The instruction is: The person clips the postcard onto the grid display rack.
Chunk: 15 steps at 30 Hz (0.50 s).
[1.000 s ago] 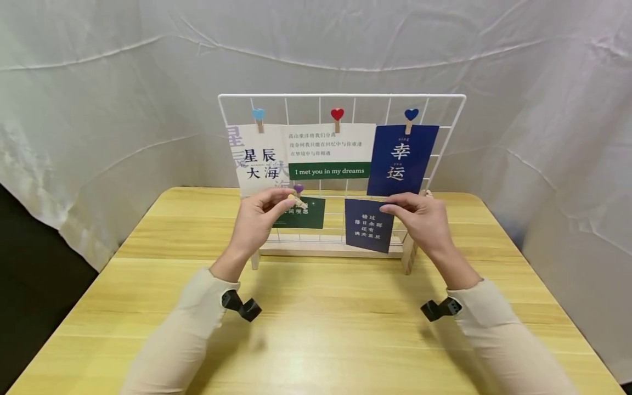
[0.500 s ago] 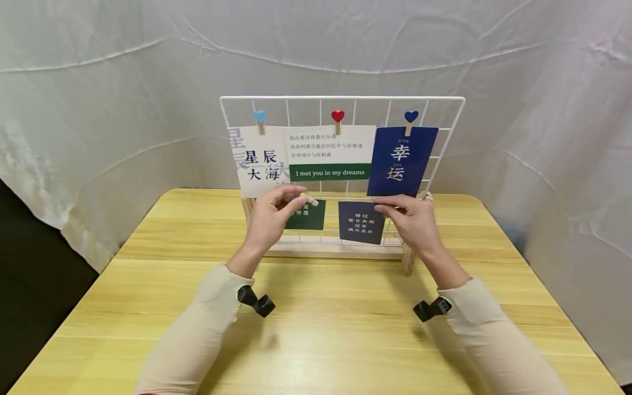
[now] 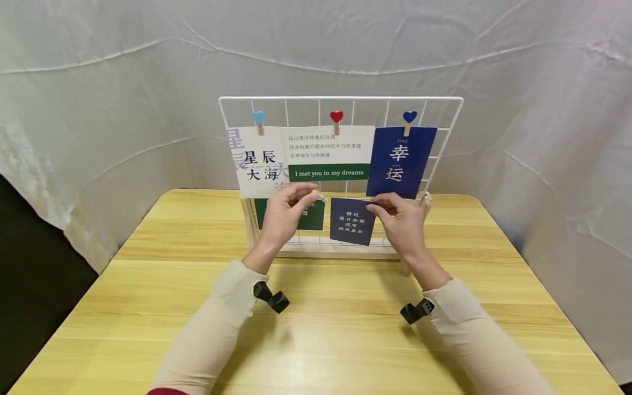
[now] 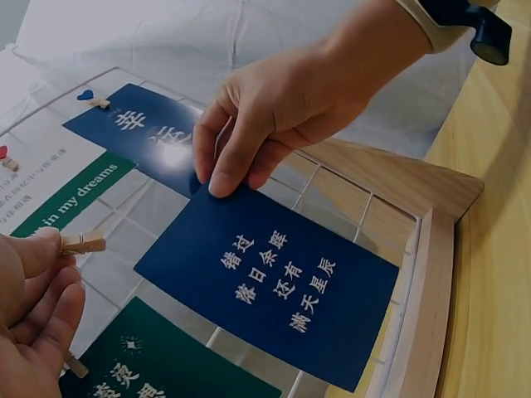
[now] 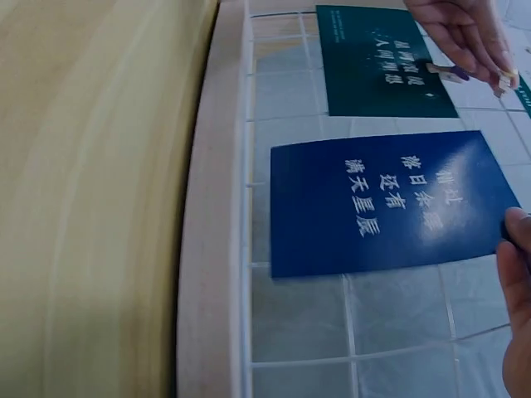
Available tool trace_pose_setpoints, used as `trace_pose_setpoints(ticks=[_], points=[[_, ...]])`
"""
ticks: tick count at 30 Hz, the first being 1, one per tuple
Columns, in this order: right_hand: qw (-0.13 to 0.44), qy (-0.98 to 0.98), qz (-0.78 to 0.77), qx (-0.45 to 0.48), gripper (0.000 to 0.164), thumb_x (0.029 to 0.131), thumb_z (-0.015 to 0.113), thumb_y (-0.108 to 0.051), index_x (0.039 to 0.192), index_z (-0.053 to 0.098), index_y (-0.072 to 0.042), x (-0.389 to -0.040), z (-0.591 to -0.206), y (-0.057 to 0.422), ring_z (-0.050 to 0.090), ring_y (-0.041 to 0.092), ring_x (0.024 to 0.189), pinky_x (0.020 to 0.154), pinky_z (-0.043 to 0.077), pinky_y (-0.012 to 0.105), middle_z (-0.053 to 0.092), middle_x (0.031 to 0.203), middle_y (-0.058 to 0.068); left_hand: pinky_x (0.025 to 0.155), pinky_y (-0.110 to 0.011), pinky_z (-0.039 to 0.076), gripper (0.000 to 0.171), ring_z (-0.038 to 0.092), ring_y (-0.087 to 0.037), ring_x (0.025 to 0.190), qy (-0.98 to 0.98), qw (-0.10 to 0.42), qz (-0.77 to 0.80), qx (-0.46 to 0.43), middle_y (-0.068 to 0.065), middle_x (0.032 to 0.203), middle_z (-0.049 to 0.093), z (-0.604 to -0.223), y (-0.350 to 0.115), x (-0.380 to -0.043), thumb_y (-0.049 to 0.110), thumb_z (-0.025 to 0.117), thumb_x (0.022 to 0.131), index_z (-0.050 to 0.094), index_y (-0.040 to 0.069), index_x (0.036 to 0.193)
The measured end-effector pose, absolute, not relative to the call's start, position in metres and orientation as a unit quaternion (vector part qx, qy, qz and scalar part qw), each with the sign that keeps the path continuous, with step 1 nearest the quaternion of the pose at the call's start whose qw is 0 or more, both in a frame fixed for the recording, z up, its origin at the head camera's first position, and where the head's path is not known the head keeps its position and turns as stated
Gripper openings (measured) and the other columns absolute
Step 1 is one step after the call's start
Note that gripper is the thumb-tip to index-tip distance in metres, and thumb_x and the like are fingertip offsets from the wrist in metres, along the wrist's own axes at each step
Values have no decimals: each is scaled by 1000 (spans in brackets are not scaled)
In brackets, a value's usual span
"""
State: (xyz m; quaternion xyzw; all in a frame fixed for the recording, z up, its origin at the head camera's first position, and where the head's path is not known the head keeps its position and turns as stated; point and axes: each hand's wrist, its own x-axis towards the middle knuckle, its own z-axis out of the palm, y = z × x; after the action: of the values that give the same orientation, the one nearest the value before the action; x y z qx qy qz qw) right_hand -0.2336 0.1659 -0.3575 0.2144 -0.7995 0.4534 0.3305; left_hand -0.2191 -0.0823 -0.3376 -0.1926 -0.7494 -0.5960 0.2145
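My right hand (image 3: 402,225) pinches a navy card (image 3: 351,222) with white characters by its upper right corner. The card is in front of the lower right part of a white wire grid (image 3: 340,99). Between thumb and fingertips, my left hand (image 3: 280,219) holds a small wooden clothespin (image 4: 85,243), just left of the navy card's top edge and apart from it. Behind that hand a dark green card (image 5: 382,62) hangs on the grid under a clothespin with a purple top (image 5: 452,73); the hand partly covers it in the head view.
Along the grid's upper part hang a white card (image 3: 259,159), a white and green card (image 3: 328,153) and a blue card (image 3: 402,162), each under a heart clothespin. The grid stands in a wooden base (image 3: 340,251) on a wooden table (image 3: 326,329). White cloth (image 3: 316,44) hangs behind.
My left hand has moved right with the clothespin, past the green card's clip. My right hand has moved left with the navy card, closing the distance between the hands.
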Motion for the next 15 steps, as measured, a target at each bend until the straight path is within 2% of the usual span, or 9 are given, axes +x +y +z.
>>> trace_pose_setpoints(ticks=[2, 5, 10, 15], points=[[357, -794, 442, 215, 12, 82, 80, -7, 91, 75, -2, -235, -361, 164, 66, 17, 73, 66, 47, 11, 73, 87, 8, 72, -24, 53, 23, 66, -18, 86, -751, 223, -590, -195, -5, 101, 72, -339, -79, -220, 17, 68, 93, 71, 6, 112], [386, -793, 423, 210, 14, 82, 80, -10, 93, 77, -3, -236, -365, 160, 67, 18, 76, 69, 47, 11, 73, 90, 8, 65, -22, 51, 23, 63, -15, 77, -757, 247, -572, -197, -5, 95, 72, -342, -74, -223, 18, 69, 92, 72, 6, 111], [405, -801, 402, 179, 16, 84, 79, -19, 95, 76, -8, -236, -370, 155, 66, 13, 76, 68, 48, 14, 74, 92, 3, 49, -23, 38, 20, 49, -14, 57, -765, 296, -536, -200, -8, 77, 68, -344, -66, -227, 18, 70, 91, 74, 5, 107], [423, -791, 404, 179, 15, 85, 78, -21, 96, 77, -10, -236, -374, 151, 66, 13, 79, 70, 49, 16, 74, 93, 1, 46, -22, 37, 18, 47, -10, 53, -768, 331, -511, -199, -4, 87, 73, -344, -59, -230, 16, 71, 90, 76, 7, 105]])
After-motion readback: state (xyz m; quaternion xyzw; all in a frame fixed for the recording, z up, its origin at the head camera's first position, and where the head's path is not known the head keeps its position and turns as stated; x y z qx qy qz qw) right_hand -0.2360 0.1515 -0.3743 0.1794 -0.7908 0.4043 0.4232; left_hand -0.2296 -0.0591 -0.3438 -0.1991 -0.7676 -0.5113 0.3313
